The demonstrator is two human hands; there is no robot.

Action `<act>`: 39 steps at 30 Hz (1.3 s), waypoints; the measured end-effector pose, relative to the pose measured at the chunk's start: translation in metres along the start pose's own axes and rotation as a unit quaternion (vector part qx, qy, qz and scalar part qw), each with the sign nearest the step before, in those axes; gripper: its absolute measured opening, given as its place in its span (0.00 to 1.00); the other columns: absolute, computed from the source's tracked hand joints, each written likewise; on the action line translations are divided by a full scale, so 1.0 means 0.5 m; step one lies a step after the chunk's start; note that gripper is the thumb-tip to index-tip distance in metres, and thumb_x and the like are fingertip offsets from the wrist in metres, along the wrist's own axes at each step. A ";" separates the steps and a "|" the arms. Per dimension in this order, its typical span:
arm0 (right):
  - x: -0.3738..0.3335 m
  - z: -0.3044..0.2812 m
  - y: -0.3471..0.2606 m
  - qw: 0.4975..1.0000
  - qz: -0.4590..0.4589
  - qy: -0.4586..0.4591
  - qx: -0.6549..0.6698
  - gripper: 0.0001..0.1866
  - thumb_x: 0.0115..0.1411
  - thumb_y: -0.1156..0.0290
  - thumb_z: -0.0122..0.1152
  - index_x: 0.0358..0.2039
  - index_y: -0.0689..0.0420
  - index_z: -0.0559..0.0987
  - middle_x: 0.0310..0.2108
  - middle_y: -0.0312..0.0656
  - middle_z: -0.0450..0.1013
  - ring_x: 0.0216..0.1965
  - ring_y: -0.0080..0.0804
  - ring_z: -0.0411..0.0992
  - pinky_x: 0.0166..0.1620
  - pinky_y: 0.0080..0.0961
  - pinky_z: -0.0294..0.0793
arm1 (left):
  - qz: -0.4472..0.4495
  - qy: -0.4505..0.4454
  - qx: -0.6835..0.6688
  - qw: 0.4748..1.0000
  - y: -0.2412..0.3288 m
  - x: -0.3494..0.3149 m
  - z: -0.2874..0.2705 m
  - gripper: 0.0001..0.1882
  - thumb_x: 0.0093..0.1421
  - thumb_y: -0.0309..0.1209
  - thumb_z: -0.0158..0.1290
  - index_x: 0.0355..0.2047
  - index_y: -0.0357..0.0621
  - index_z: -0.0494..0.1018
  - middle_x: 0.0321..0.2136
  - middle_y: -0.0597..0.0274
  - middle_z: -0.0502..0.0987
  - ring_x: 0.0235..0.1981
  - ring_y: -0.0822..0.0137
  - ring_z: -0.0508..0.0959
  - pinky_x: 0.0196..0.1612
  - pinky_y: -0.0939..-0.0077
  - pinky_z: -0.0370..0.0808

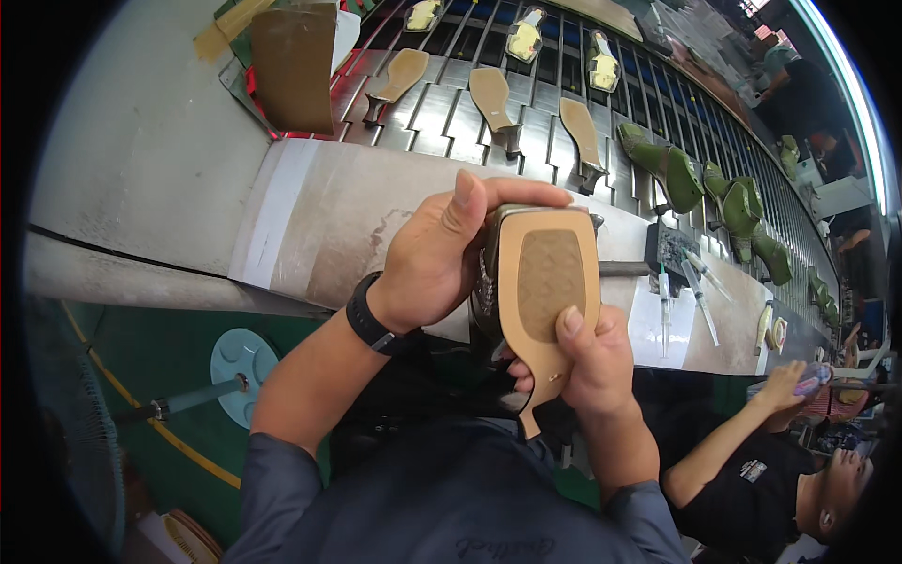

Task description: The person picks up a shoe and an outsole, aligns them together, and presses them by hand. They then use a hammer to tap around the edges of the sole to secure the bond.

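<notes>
A square-toed shoe with a tan sole [551,282] is held upside down in front of me, its toe pointing away and its narrow heel end toward my body. A dark, glossy upper shows along its left side. My left hand [427,254] cups the left side and toe, fingers stretched across the toe edge and thumb raised. Around the rear part my right hand [601,362] is closed, its thumb pressing on the sole and its fingers curled underneath. A textured brown panel fills the front of the sole. The underside is hidden.
Beyond the worktable [348,188] runs a slatted metal conveyor [437,117] carrying loose heeled soles [489,99] and green shoes [667,169]. Syringes [697,296] lie by a dark block [663,246] at right. A brown board [293,70] stands far left; a co-worker [752,470] is at right.
</notes>
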State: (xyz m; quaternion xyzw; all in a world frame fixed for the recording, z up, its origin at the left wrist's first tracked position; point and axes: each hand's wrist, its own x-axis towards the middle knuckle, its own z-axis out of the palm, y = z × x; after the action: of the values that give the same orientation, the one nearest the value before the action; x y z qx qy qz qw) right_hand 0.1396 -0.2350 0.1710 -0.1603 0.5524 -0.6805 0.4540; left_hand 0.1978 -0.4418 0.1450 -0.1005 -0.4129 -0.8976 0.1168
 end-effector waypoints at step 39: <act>-0.058 0.050 0.035 0.955 -0.135 -0.123 -0.234 0.18 0.78 0.61 0.53 0.38 0.62 0.83 0.25 0.40 0.81 0.24 0.27 0.79 0.28 0.25 0.77 | 0.073 0.132 0.214 0.965 0.076 -0.152 0.114 0.10 0.75 0.32 0.50 0.47 0.38 0.66 0.52 0.22 0.78 0.53 0.46 0.84 0.58 0.52 0.82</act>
State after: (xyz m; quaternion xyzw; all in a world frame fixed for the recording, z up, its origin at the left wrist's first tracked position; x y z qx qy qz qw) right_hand 0.1808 -0.2269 0.1719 -0.4175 0.6089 -0.5623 0.3725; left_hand 0.2861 -0.4125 0.1877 0.0167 -0.5675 -0.7829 0.2546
